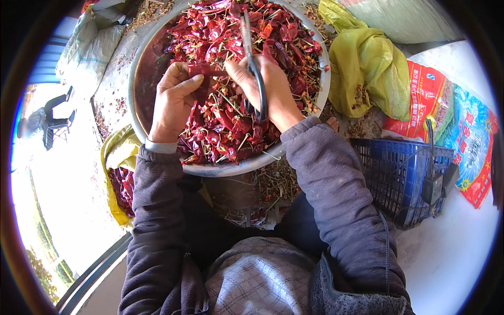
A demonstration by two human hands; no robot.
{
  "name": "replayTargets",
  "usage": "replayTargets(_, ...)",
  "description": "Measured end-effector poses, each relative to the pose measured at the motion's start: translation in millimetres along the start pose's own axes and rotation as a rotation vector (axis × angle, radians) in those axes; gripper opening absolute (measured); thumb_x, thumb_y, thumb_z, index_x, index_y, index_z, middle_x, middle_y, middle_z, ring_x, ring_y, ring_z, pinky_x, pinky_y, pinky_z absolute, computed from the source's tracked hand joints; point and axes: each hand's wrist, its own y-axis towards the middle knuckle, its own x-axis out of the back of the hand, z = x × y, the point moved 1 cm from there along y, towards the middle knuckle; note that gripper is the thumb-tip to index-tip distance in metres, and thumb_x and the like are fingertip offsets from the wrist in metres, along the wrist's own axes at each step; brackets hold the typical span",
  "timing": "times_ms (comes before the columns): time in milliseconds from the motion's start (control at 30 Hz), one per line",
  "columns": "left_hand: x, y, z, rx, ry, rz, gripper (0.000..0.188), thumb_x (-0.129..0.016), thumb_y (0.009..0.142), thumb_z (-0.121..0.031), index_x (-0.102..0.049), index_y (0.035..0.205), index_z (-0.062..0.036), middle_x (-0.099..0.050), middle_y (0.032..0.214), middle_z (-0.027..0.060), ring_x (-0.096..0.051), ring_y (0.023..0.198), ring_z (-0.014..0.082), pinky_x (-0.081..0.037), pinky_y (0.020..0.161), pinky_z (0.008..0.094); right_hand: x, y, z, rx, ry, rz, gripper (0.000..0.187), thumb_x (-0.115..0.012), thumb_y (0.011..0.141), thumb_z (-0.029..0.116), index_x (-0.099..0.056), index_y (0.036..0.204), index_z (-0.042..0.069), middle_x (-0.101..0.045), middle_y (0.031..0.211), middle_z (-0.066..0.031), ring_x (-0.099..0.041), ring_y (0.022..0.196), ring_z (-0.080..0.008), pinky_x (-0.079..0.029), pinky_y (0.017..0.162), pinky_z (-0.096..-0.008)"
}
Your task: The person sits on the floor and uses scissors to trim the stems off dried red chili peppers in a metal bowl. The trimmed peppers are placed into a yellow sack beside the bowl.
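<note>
A wide metal basin [236, 169] is heaped with dried red chili peppers [226, 128], many with pale stems. Over its left side, my left hand [170, 100] pinches a dark red chili pepper [199, 69] between thumb and fingers. My right hand [273, 86] is closed around the black handles of a pair of scissors [247, 35], whose metal blades point away from me over the heap. The thumb and fingertips of that hand are close to the right end of the held pepper; whether they touch it I cannot tell.
Right of the basin lie a yellow-green sack [362, 68], a red printed bag [415, 100] and a blue printed bag [470, 139]. A blue plastic basket [391, 173] stands nearer. At left, a yellow sack [118, 152] holds more chilies. Scraps litter the floor.
</note>
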Motion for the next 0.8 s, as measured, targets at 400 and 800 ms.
replayTargets(400,9,1,-7,0.036,-0.271,0.118,0.021,-0.056,0.093,0.008,-0.057,0.107,-0.0088,-0.064,0.127,0.0182,-0.071,0.101,0.0295,-0.063,0.082,0.0393,13,1,-5,-0.136,0.63,0.034,0.021,-0.076,0.086,0.008,-0.059,0.097,0.002,-0.065,0.071,-0.007,-0.061,0.056,-0.014,-0.049,0.05,-0.0288)
replayTargets(800,-5,-2,-6,0.061,0.283,-0.224,0.018,-0.07,0.096,-0.011,-0.071,0.111,-0.001,-0.059,0.078,-0.0036,-0.043,0.058,0.0021,-0.033,0.052,0.0178,20,3,-11,-0.092,0.32,-0.119,0.034,-0.078,0.083,0.01,-0.057,0.107,0.0,-0.069,0.083,-0.0099,-0.07,0.066,-0.0173,-0.058,0.061,-0.0306)
